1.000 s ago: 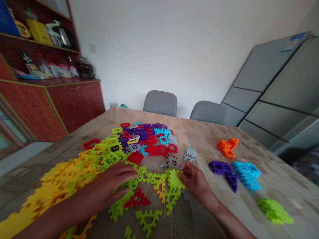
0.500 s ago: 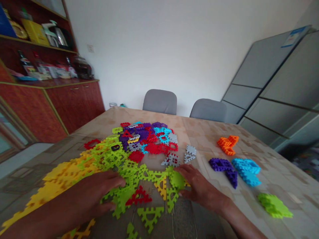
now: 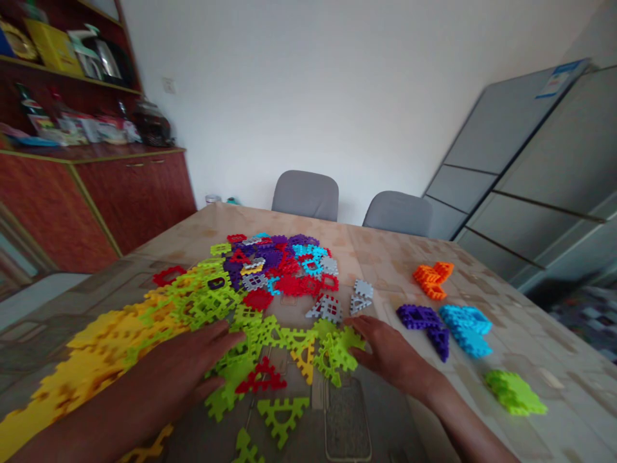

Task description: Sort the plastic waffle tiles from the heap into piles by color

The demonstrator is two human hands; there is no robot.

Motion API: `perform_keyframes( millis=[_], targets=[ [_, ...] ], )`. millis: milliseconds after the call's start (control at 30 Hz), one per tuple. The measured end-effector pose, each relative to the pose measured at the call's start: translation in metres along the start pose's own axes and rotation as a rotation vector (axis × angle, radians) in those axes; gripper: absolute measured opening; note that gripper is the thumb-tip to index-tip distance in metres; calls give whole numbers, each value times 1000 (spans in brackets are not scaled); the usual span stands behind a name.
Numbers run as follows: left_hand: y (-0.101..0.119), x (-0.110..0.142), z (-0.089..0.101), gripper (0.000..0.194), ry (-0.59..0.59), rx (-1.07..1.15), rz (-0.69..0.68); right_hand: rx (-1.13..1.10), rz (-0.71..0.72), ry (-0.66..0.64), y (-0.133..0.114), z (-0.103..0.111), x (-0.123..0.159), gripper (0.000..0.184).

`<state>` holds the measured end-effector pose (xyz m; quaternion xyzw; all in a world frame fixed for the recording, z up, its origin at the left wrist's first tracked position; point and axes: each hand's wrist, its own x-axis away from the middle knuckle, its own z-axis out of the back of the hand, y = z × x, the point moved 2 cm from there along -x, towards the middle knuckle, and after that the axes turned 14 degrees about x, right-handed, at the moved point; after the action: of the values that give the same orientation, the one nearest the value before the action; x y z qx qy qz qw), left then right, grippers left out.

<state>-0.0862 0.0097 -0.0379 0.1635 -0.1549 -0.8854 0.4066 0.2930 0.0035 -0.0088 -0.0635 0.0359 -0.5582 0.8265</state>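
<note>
A big heap of flat plastic interlocking tiles covers the table (image 3: 385,257): yellow ones (image 3: 91,360) at the left, lime green ones (image 3: 207,299) in the middle, red, purple, cyan and grey ones (image 3: 284,263) further back. My left hand (image 3: 193,366) lies flat, fingers stretched out, on the green tiles at the near edge of the heap. My right hand (image 3: 385,354) rests beside it, fingers pinched on green tiles (image 3: 337,350). A red triangular tile (image 3: 263,378) lies between the hands.
Sorted stacks stand at the right: orange (image 3: 432,280), purple (image 3: 424,319), cyan (image 3: 466,328) and lime green (image 3: 513,391). Two grey chairs (image 3: 304,195) stand behind the table. A red wooden cabinet (image 3: 96,199) with shelves is at the left, a grey cupboard (image 3: 530,186) at the right.
My left hand has slid back toward me and slightly left over the green tiles. My right hand has shifted a little toward me, and the green tiles at its fingers have bunched up.
</note>
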Motion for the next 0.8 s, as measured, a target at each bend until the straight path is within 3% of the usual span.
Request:
perform_keyframes(
  millis=[133, 233, 333, 433, 633, 800],
  targets=[
    [5, -4, 2, 51, -45, -9, 83, 71, 1, 3, -1, 1, 2, 56],
    [9, -5, -2, 62, -132, -14, 139, 54, 13, -18, -5, -1, 4, 72],
    [9, -3, -4, 80, -172, -38, 145, 25, 3, -50, -6, -4, 4, 72],
    [8, -1, -3, 85, -176, -33, 104, -10, 21, -46, -3, -1, 4, 67],
    [1, 2, -6, 78, -131, 13, 63, -88, 71, 65, 6, 11, 3, 62],
    [-5, -4, -4, 57, -1, 45, 16, -84, 150, 60, 4, 7, 3, 57]
  ],
)
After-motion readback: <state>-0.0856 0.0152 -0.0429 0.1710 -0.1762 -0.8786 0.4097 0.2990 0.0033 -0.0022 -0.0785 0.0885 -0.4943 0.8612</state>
